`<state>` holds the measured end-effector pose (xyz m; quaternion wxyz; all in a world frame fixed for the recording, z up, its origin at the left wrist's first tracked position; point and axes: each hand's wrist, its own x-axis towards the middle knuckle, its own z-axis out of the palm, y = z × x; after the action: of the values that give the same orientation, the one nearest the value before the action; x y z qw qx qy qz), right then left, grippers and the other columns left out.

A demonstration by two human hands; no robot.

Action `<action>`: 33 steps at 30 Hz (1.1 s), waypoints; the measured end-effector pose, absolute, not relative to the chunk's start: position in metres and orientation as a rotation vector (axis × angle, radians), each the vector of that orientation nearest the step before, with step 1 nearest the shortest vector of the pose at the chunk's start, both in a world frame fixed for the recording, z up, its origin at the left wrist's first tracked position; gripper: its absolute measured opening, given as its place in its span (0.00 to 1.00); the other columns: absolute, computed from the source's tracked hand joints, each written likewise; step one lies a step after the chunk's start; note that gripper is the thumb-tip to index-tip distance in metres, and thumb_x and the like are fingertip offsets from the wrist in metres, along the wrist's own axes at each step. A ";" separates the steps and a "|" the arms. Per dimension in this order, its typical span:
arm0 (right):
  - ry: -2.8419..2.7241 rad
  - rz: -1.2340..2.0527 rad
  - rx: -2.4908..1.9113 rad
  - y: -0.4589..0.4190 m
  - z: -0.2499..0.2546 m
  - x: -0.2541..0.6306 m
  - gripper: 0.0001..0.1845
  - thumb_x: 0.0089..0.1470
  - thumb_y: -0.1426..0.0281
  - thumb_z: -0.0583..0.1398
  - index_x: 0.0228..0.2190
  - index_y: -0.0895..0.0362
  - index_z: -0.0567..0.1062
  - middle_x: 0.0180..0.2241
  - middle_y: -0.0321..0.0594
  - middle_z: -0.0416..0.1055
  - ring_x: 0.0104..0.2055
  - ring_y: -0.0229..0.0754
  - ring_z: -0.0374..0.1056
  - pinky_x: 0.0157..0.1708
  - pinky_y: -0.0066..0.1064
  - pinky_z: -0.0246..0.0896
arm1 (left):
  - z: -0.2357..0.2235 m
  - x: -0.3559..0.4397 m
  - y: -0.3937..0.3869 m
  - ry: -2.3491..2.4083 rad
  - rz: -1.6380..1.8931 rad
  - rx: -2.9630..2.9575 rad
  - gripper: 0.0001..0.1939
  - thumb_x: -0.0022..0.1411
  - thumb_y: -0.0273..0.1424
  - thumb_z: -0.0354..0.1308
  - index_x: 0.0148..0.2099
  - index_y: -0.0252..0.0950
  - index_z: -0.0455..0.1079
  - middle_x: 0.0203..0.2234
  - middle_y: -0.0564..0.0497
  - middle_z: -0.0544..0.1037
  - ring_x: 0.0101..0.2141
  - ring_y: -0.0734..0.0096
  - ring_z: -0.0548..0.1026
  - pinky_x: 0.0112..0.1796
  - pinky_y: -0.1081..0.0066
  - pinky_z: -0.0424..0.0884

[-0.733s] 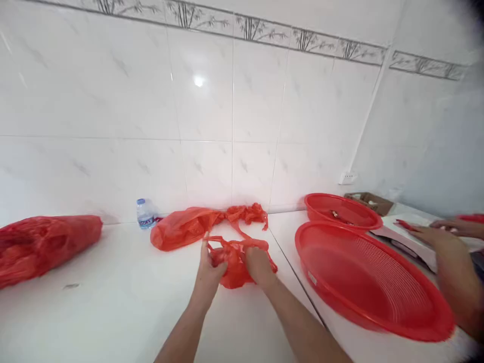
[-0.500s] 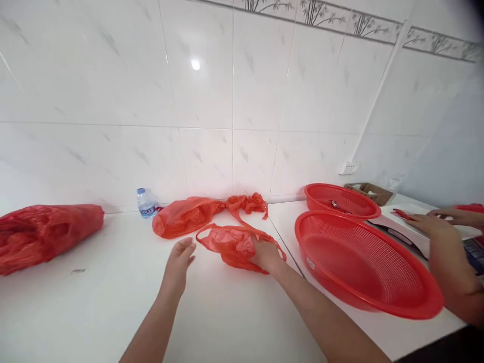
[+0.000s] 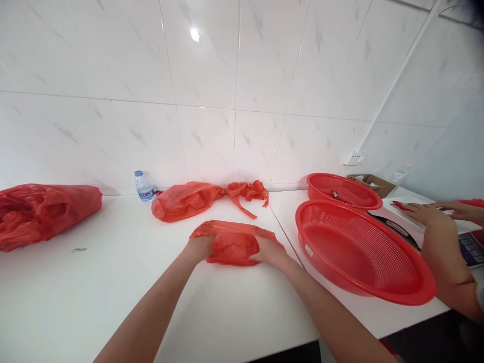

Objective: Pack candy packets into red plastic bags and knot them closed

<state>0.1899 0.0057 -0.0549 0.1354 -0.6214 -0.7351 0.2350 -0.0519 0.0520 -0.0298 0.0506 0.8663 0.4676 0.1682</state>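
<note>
A small red plastic bag (image 3: 234, 242) lies on the white counter (image 3: 113, 282) in front of me. My left hand (image 3: 199, 248) grips its left end with fingers closed into the plastic. My right hand (image 3: 270, 250) holds its right end, fingers curled on the film. The bag is stretched flat between both hands.
Behind lies a second red bag (image 3: 189, 200) with knotted handles, beside a small water bottle (image 3: 142, 185). A large stuffed red bag (image 3: 41, 212) is at far left. Two red plastic baskets (image 3: 363, 252) sit on the right. Another person's hands (image 3: 427, 214) rest on a scale at far right.
My left hand, which had let go and hovered open, has come back and gripped the bag's left end. The bag now lies flatter between both hands. The camera tilted down.
</note>
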 end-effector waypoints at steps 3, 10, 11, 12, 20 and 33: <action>-2.025 0.756 -1.732 0.009 -0.051 0.200 0.30 0.45 0.59 0.62 0.51 0.52 0.65 0.45 0.41 0.70 0.45 0.44 0.67 0.36 0.30 0.61 | -0.028 -0.056 0.045 1.428 0.360 2.622 0.26 0.47 0.22 0.57 0.51 0.35 0.68 0.38 0.45 0.78 0.30 0.65 0.76 0.28 0.73 0.67; -1.747 0.488 -1.719 0.034 -0.051 0.191 0.27 0.59 0.55 0.48 0.55 0.55 0.61 0.51 0.45 0.67 0.52 0.43 0.64 0.47 0.32 0.57 | -0.029 -0.046 0.027 1.332 0.659 2.839 0.21 0.59 0.27 0.48 0.54 0.43 0.65 0.58 0.46 0.63 0.57 0.56 0.60 0.51 0.57 0.60; -1.755 0.476 -1.728 0.037 -0.053 0.190 0.27 0.57 0.55 0.50 0.55 0.54 0.61 0.51 0.44 0.68 0.51 0.43 0.64 0.47 0.31 0.57 | -0.037 -0.049 0.029 1.450 0.686 2.811 0.23 0.57 0.29 0.53 0.55 0.43 0.64 0.61 0.46 0.58 0.60 0.52 0.55 0.53 0.53 0.57; -1.780 0.468 -1.734 0.041 -0.056 0.190 0.27 0.56 0.56 0.53 0.54 0.54 0.63 0.50 0.43 0.69 0.50 0.43 0.65 0.46 0.31 0.57 | -0.046 -0.052 0.033 1.587 0.686 2.729 0.27 0.53 0.32 0.56 0.57 0.43 0.63 0.62 0.45 0.57 0.60 0.49 0.52 0.54 0.51 0.54; -1.827 0.385 -1.746 0.061 -0.068 0.192 0.16 0.56 0.60 0.53 0.39 0.54 0.75 0.39 0.39 0.75 0.42 0.39 0.69 0.42 0.27 0.58 | -0.092 -0.070 0.061 1.848 0.544 2.229 0.31 0.50 0.44 0.54 0.56 0.40 0.62 0.55 0.45 0.66 0.55 0.54 0.62 0.53 0.56 0.57; -1.999 0.052 -1.460 -0.046 -0.036 0.193 0.17 0.58 0.71 0.50 0.43 0.48 0.73 0.42 0.36 0.73 0.44 0.38 0.68 0.45 0.30 0.62 | -0.092 -0.072 0.057 1.829 0.668 2.241 0.29 0.54 0.46 0.49 0.54 0.36 0.64 0.53 0.43 0.67 0.54 0.54 0.63 0.53 0.56 0.58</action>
<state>0.1930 -0.0458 -0.0362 0.3267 -0.5572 -0.7632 0.0200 -0.0717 0.0567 -0.0924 0.0862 0.7519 0.6139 0.2243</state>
